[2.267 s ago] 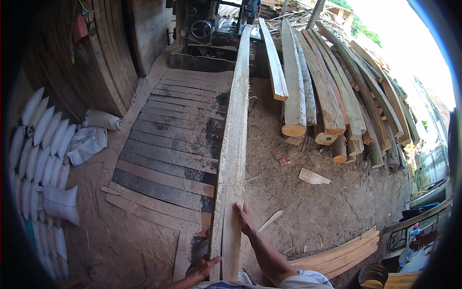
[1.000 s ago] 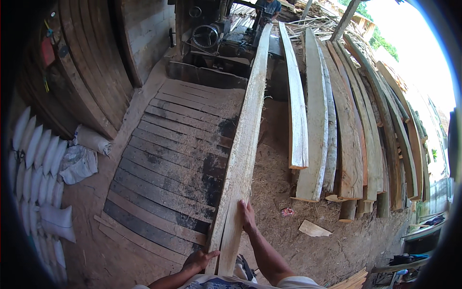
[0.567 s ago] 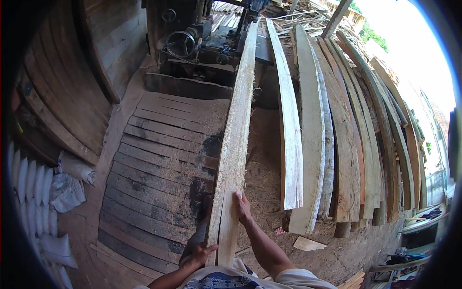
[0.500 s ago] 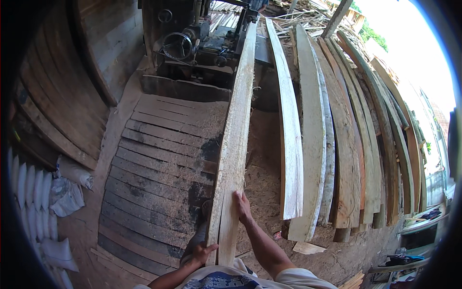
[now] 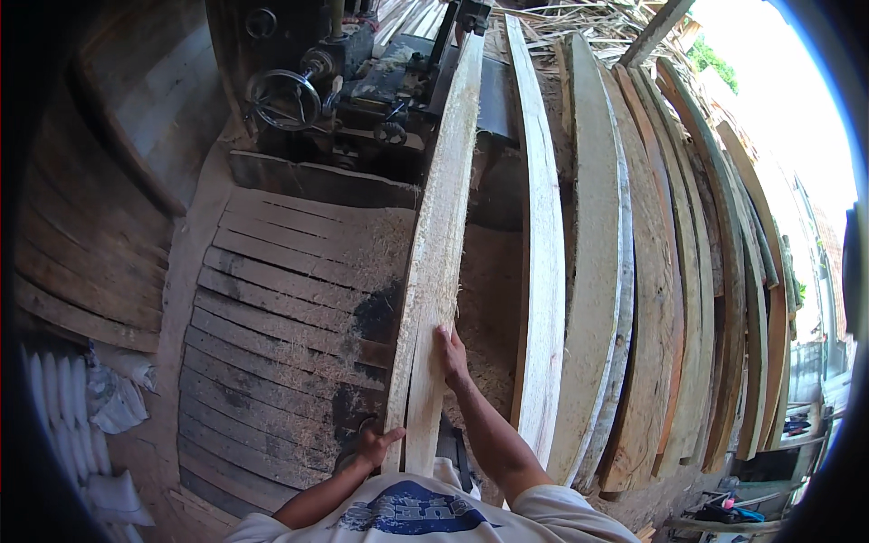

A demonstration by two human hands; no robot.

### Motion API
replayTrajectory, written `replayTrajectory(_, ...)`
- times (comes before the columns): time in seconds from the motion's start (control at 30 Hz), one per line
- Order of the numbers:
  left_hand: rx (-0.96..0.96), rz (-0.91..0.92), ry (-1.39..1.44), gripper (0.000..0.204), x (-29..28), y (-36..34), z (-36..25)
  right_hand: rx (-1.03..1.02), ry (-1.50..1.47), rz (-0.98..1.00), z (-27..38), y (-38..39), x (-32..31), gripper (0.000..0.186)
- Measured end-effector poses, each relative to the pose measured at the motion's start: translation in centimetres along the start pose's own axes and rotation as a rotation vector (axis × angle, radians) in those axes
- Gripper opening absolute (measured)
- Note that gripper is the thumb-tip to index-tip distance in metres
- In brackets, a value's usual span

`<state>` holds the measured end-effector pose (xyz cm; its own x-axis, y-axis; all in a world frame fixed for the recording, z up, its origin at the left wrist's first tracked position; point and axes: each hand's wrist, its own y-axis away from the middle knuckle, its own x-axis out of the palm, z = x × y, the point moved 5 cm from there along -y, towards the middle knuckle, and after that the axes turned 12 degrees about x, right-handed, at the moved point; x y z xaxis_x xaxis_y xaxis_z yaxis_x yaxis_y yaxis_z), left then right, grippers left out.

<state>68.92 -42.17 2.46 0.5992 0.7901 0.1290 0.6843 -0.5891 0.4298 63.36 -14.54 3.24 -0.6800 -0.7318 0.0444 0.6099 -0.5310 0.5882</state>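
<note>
A long, pale, rough-sawn wooden board runs from in front of my body to the machine at the far end. A dark lengthwise gap divides its near part into two strips. My left hand is closed on the left edge close to the near end, thumb on top, the other fingers partly hidden. Farther along, my right hand grips the right edge, its thumb side up and its fingertips hidden under the wood. Sawdust clings to the board's face and edge.
A dark machine with a handwheel stands ahead. Several long planks lie side by side on the right. Sawdust-strewn floor slats are at left, with white sacks beyond. Wood offcuts pile up at the back.
The machine appears nearer and larger, and the planks on the right reach lower in view. Both hands keep their hold on the board and sit slightly higher in view.
</note>
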Motion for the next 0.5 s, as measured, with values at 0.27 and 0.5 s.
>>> replayTrajectory(0.27,-0.025,0.009,-0.047,0.046,2.0,-17.1,-14.8,-0.027,0.124,-0.06,11.3,-16.2,-0.5,0.063)
replayTrajectory(0.5,-0.099,0.031,-0.29,0.061,2.5,-33.6,-19.4,-0.17,0.191,0.033,17.9,-20.6,0.3,0.05)
